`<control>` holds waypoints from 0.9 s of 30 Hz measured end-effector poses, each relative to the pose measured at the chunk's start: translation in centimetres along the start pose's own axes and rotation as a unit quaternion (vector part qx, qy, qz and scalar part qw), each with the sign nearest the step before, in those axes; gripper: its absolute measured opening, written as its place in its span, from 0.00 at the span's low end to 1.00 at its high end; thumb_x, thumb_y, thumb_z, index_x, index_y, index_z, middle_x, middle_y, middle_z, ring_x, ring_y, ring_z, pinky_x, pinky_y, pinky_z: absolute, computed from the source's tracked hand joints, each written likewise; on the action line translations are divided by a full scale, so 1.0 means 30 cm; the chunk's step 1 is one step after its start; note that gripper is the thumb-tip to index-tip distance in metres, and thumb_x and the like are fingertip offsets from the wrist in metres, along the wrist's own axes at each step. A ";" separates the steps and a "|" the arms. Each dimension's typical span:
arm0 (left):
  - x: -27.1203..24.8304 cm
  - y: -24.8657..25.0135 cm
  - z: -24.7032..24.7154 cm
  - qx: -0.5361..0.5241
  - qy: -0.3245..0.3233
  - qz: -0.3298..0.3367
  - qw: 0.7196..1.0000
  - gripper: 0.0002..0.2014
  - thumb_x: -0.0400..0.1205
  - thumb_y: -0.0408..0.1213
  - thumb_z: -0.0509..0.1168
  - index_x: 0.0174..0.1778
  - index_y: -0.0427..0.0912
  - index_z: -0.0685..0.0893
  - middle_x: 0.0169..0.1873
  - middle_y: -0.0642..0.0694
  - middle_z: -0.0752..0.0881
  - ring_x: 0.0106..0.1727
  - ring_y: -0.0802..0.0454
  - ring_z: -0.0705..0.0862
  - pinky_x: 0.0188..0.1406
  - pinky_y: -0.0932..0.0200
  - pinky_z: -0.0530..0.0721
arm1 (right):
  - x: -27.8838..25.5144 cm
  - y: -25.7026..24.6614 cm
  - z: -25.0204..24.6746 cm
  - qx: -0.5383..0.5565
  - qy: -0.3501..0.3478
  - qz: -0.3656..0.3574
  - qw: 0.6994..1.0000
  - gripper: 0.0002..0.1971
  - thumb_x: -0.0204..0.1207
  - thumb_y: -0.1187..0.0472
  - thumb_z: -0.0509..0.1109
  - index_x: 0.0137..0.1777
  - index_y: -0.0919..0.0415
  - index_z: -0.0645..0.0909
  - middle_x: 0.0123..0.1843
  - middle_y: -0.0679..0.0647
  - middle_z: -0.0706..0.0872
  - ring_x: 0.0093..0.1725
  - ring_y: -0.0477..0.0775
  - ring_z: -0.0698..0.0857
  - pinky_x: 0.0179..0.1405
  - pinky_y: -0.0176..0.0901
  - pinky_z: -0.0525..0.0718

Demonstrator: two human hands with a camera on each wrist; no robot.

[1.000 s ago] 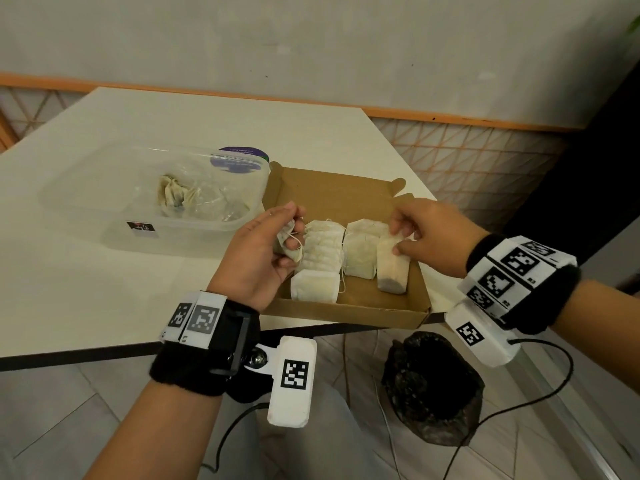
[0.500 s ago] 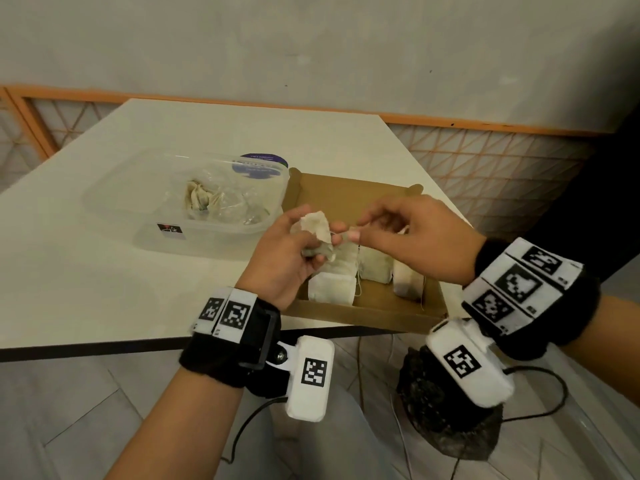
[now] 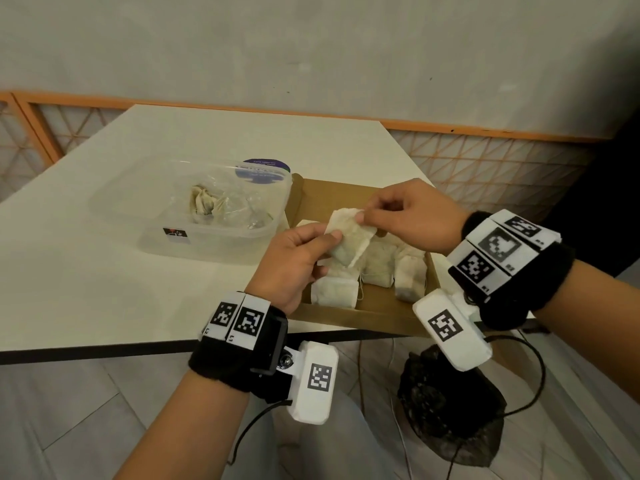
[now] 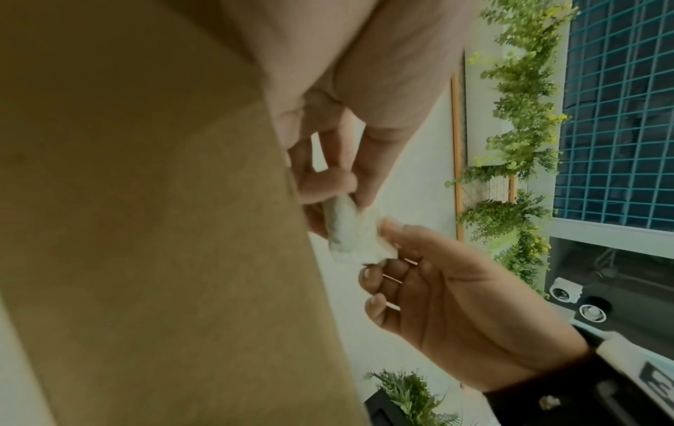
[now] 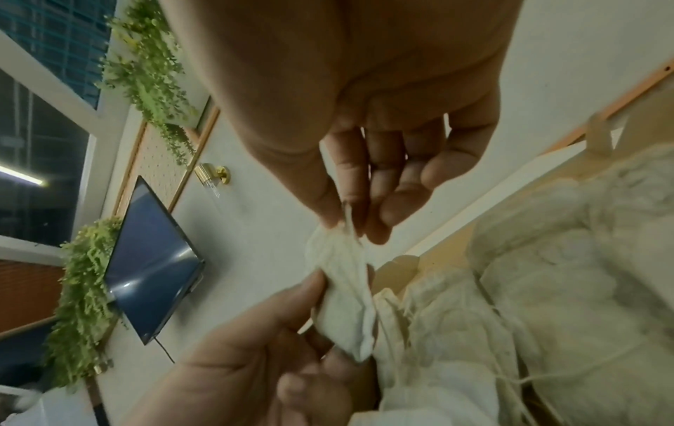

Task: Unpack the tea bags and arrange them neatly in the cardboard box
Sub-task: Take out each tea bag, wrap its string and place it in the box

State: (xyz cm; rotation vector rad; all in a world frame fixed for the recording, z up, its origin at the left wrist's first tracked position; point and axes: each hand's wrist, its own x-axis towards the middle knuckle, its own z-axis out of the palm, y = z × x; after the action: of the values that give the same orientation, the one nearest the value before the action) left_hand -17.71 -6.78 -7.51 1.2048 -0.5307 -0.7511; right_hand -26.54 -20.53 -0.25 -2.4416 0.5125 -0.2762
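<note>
Both hands are pinching one tea bag (image 3: 349,242) above the cardboard box (image 3: 377,311): the left hand (image 3: 294,263) is gripping its lower edge between thumb and fingers, and the right hand (image 3: 414,216) is nipping its top corner. More tea bags (image 3: 379,268) are lying in rows in the box under it, partly hidden by the hands. A clear plastic tub (image 3: 214,209) of crumpled wrappers is sitting just beside the box on the table (image 3: 86,271).

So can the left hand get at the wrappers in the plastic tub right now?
Probably not yet: the left hand pinches the tea bag together with the right hand. The plastic tub is open-topped, nothing blocking.
</note>
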 end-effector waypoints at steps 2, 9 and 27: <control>0.003 -0.003 0.001 0.016 0.006 -0.003 1.000 0.07 0.82 0.34 0.65 0.39 0.43 0.87 0.34 0.47 0.84 0.24 0.64 0.79 0.22 0.70 0.72 | -0.006 0.001 0.000 0.011 -0.021 -0.009 1.000 0.09 0.71 0.56 0.75 0.48 0.58 0.84 0.39 0.51 0.83 0.37 0.46 0.80 0.48 0.44 0.80; 0.004 0.010 -0.012 -0.129 0.030 0.004 0.991 0.10 0.85 0.40 0.59 0.53 0.41 0.84 0.47 0.47 0.89 0.47 0.53 0.86 0.34 0.66 0.84 | 0.016 0.030 -0.043 -0.015 0.005 -0.007 1.000 0.07 0.72 0.59 0.74 0.47 0.60 0.87 0.37 0.52 0.88 0.31 0.38 0.81 0.36 0.26 0.78; -0.077 -0.081 -0.101 0.100 0.205 0.160 0.960 0.14 0.81 0.26 0.65 0.50 0.53 0.83 0.52 0.54 0.88 0.58 0.60 0.85 0.56 0.68 0.81 | 0.057 0.111 0.004 -0.161 -0.140 0.076 0.974 0.11 0.72 0.58 0.75 0.53 0.58 0.87 0.39 0.42 0.83 0.39 0.40 0.79 0.41 0.30 0.75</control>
State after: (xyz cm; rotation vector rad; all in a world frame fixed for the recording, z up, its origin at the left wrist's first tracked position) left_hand -17.61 -3.53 -10.65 1.3761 -0.4458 -0.1626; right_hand -25.93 -23.64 -2.27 -2.6731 0.6544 0.2327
